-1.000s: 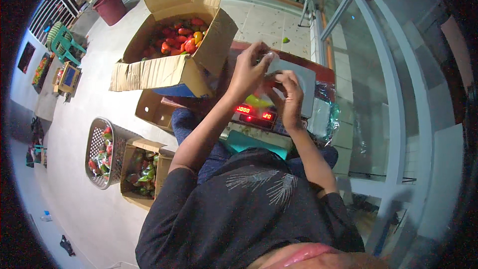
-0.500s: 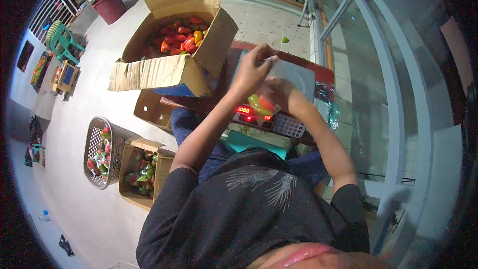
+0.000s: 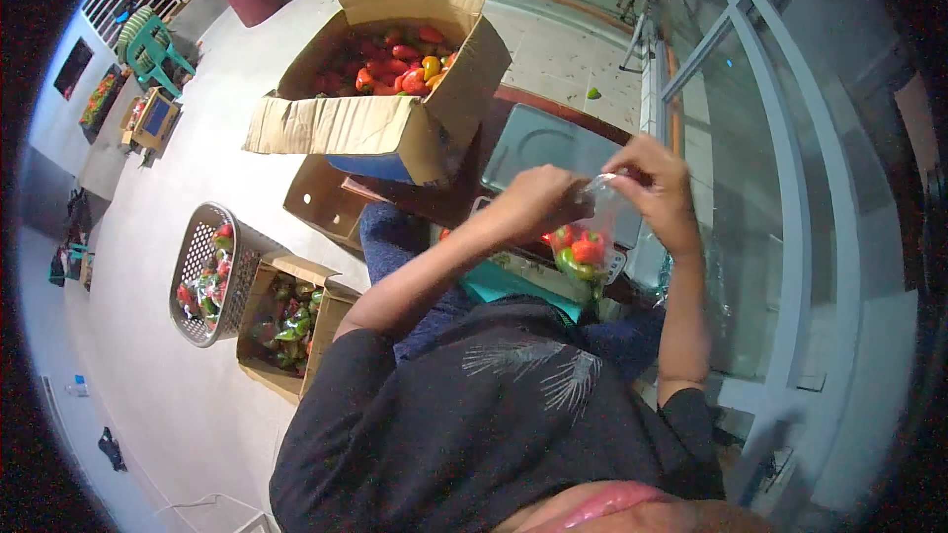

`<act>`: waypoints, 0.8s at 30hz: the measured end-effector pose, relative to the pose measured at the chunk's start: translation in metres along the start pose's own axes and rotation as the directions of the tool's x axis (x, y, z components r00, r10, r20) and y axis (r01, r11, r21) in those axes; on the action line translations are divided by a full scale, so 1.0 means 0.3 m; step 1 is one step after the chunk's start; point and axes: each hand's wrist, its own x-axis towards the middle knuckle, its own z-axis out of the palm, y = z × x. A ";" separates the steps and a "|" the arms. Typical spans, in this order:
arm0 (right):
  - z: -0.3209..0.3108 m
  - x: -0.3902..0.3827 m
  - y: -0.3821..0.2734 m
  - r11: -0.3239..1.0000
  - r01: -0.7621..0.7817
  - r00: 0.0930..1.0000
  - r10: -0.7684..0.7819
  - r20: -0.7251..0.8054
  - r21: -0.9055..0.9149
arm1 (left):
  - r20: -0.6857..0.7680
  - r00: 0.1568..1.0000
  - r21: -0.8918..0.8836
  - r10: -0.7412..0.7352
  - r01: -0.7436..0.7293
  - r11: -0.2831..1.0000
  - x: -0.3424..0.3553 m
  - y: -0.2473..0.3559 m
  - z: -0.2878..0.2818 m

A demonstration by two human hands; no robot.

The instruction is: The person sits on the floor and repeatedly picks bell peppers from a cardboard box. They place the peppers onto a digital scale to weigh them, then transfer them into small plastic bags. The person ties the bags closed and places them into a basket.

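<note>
A clear plastic bag (image 3: 617, 222) with red and green peppers (image 3: 585, 249) inside hangs from my two hands, over the near edge of a digital scale. My left hand (image 3: 545, 199) is closed at the left of the bag's gathered mouth. My right hand (image 3: 657, 188) pinches the top of the bag from the right, its fingers bent. The scale's grey weighing plate (image 3: 543, 148) has nothing on it; the bag and my left arm cover most of its display and keypad.
A large cardboard box (image 3: 326, 128) full of red peppers stands at the far left of the scale. Lower left are a plastic basket (image 3: 244, 266) and a smaller carton (image 3: 259, 360), both with bagged peppers. Clear plastic (image 3: 667, 276) lies right of the scale. A glass-panelled frame (image 3: 775, 138) borders the right.
The bag of peppers has moved right and toward me, off the front of the display. My hands have come level, both at its mouth. The view has shifted slightly.
</note>
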 end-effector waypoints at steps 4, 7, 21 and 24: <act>-0.088 -0.117 0.039 0.929 0.087 0.919 0.065 -0.389 0.361 | -0.050 0.998 -0.104 -0.028 0.023 0.994 -0.010 0.087 0.001; -0.088 -0.192 0.145 0.800 0.167 0.961 -0.002 -0.276 0.577 | -0.149 0.988 -0.106 0.034 -0.050 0.993 -0.021 0.134 0.007; 0.260 -0.182 0.148 0.685 -0.233 0.967 0.240 0.088 0.690 | -0.416 0.905 -0.397 0.085 -0.265 0.879 -0.036 0.261 -0.351; 0.242 -0.195 0.151 0.596 -0.211 0.960 0.278 0.047 0.775 | -0.465 0.867 -0.714 -0.177 -0.250 0.654 -0.062 0.163 -0.374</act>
